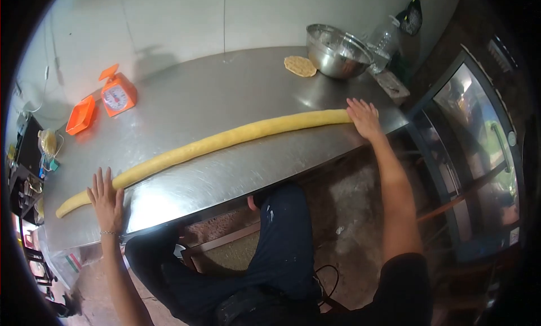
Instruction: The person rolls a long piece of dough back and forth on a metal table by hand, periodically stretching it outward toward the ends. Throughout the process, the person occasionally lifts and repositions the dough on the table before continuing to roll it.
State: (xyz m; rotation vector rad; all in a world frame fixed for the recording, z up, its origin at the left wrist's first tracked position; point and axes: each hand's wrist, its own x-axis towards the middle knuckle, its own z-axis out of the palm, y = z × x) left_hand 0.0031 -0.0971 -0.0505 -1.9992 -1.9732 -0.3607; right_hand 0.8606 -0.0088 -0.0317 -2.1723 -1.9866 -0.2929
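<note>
Steel worktable (225, 95), bearing one long yellow dough rope (225, 139); left hand (107, 202) flat and spread near one end, right hand (363, 117) flat upon the other, neither closed around it.

Stainless steel table (225, 95): long yellow dough rope (225, 139) along front edge; orange scale (117, 95), orange tray (80, 116) far left; flat dough disc (300, 66), steel bowl (338, 51) far right.

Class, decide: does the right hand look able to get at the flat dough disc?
Probably yes: the right hand lies on the dough rope, and only bare table separates it from the dough disc.
</note>
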